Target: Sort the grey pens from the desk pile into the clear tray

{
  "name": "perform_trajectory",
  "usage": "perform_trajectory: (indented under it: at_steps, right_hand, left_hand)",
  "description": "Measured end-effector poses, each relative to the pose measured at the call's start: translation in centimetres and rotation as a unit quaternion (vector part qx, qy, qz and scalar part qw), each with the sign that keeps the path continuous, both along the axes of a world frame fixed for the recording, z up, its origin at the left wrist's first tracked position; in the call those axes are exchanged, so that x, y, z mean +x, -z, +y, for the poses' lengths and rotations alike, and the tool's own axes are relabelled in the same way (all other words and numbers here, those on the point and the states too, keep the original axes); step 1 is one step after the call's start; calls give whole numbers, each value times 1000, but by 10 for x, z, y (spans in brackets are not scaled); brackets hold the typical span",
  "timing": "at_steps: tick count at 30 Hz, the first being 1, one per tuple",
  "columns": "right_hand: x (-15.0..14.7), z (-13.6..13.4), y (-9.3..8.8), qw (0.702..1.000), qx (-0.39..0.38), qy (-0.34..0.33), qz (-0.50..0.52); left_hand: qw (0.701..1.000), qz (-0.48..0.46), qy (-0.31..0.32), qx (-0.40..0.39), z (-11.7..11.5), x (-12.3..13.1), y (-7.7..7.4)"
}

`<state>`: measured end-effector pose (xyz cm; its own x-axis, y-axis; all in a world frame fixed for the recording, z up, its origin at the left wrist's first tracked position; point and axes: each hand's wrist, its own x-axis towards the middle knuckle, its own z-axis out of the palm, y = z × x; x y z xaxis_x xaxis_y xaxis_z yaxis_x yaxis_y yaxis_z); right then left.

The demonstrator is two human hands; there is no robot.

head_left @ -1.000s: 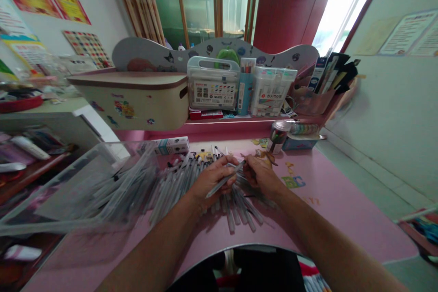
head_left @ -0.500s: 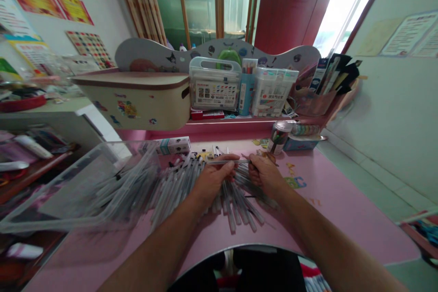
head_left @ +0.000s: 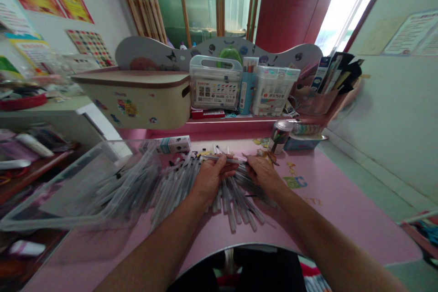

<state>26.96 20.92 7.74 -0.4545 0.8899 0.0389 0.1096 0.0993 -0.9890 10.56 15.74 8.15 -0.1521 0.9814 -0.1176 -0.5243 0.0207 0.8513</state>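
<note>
A slim pen [head_left: 237, 161] with a clear barrel lies nearly level above the desk, across both hands. My left hand [head_left: 212, 174] is closed around its middle, thumb on top, and the dark-tipped left end sticks out past the fingers. At the other end, the fingers of my right hand [head_left: 263, 173] are pinched together on the pen; what lies between the fingertips is partly hidden. Beneath and around both hands, many similar pens [head_left: 178, 187] are spread in a fan on the pink desk [head_left: 328, 205].
To the left stands a clear plastic bin [head_left: 102, 219] with more pens inside. Behind the pens are a small white box [head_left: 173, 144] and a clear jar [head_left: 279, 137]. A shelf carries a lidded cream box [head_left: 150, 105], marker cases [head_left: 215, 89] and a pen holder [head_left: 313, 100].
The pen now reaches farther left past my left hand, showing its dark tip. My left thumb has shifted slightly, and my right hand has moved a little left.
</note>
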Motion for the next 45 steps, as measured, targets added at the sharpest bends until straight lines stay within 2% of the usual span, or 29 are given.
perform_trajectory:
  at_steps: [2,8,11,14,18,20,25,28,32,38,40,42,45]
  right_hand:
    - [0,-1,-1,1000,6,-8,-1]
    - [-3,-6,-7,992,-100,11,78]
    - [-2,-6,-4,997,-71,18,38]
    - [-2,-5,-2,998,-45,-7,32]
    - [-3,-7,-3,989,-105,-24,106]
    - [-3,-7,-3,987,-121,-22,107]
    - [-2,-6,0,999,-43,-11,28]
    - [-3,-6,0,998,-36,-14,55]
    - [-5,-8,-4,979,-136,-33,148]
    - [2,-8,-10,909,-316,-102,251]
    - [2,-7,-9,900,-341,-116,247]
    - [2,-8,-7,903,-340,-130,227]
    - [0,-8,-4,916,-313,-155,198]
  left_hand:
    - [1000,5,-6,-1,0,0,1]
    - [1000,13,-7,4,1,0,2]
    - [1000,19,-11,3,1,1,2]
    - [1000,23,-19,6,1,0,2]
    - [999,25,-20,13,2,-2,3]
    - [999,33,-23,11,1,-2,2]
    - [998,63,-31,8,1,0,-1]
    - [995,80,-59,16,1,-2,-2]
    - [991,90,-97,30,3,-5,-2]
    - [979,161,-101,68,-3,-3,-4]
    - [973,194,-96,83,-6,-1,-5]
    - [969,210,-94,95,-8,1,-6]
    - [976,147,-116,114,-4,-2,-9]
